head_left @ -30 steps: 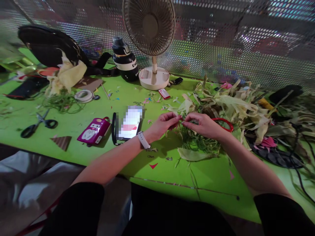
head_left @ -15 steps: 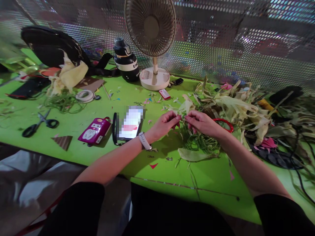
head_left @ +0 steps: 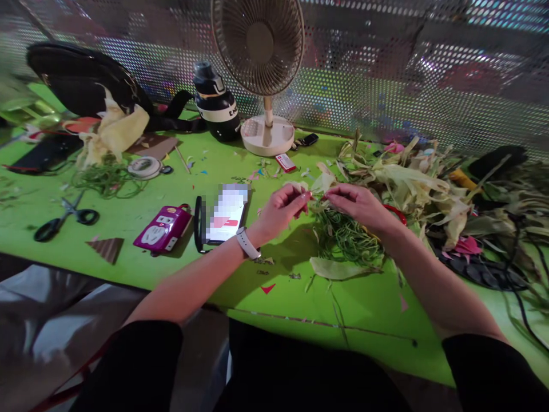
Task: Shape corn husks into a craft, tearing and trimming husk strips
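The left hand [head_left: 283, 213] and right hand [head_left: 358, 207] face each other above the green surface [head_left: 274, 297], their fingertips near one another but apart. The fingers of each are drawn narrow, thumb against forefinger; whatever may be pinched there is too small to make out, so I cannot tell what they hold. Just below the right hand lies a tangle of green strands [head_left: 354, 243], with a single pale husk [head_left: 338, 269] flat along its near edge. A heap of dry husks [head_left: 414, 183] spreads to the right, and a red loop [head_left: 395, 214] shows partly behind the right wrist. Beside the left forearm, which wears a white watch [head_left: 249, 244], lies a lit phone [head_left: 227, 226]. Farther left are a purple case [head_left: 163, 230] and open scissors [head_left: 66, 214]. A fan [head_left: 259, 43] stands beyond, next to a black bottle [head_left: 218, 106].
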`<state>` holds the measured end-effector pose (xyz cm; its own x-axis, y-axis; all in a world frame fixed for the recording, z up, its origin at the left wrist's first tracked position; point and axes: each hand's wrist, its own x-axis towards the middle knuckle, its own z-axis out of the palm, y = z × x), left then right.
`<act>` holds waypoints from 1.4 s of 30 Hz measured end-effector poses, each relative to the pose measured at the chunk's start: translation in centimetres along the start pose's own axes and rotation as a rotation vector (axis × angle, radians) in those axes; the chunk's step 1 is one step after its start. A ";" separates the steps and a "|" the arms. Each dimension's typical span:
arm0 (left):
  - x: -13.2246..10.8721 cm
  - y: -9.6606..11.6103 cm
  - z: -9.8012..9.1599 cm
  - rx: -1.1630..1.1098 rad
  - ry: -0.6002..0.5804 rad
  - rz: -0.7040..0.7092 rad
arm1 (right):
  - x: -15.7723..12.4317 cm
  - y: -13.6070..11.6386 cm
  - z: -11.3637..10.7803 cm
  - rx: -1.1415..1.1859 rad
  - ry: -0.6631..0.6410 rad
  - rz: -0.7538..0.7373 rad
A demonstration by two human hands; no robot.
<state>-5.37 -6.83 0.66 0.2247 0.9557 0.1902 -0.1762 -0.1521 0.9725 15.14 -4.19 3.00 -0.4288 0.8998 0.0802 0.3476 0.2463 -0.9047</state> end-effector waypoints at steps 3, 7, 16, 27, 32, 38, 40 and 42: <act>-0.4 -0.3 0.5 0.049 -0.132 0.000 | 0.0 0.0 0.8 0.028 0.060 -0.066; -0.8 -0.8 0.9 0.112 -0.203 -0.002 | -0.5 0.1 2.9 0.292 0.054 0.048; -1.1 -1.6 1.1 0.184 -0.245 -0.067 | -0.5 -0.2 2.9 0.295 0.165 0.035; -0.8 0.1 0.0 0.046 -0.380 -0.184 | -0.5 -1.2 -0.7 -0.098 -0.157 -0.149; -0.9 0.2 0.1 0.101 -0.466 -0.191 | -0.3 -1.2 0.0 -0.134 -0.078 -0.233; -1.2 0.2 0.8 0.145 -0.474 -0.183 | -0.4 -0.7 0.9 -0.026 -0.239 -0.049; -1.3 0.0 1.0 0.173 -0.459 -0.159 | -0.5 -0.6 1.5 0.055 -0.266 0.007; -1.4 -0.3 1.2 0.193 -0.445 -0.143 | -0.7 -0.5 2.1 0.127 -0.199 0.057</act>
<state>-4.51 -8.38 0.24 0.6282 0.7764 0.0514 0.0570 -0.1118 0.9921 13.50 -5.68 2.47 -0.5723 0.8188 -0.0449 0.2731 0.1387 -0.9519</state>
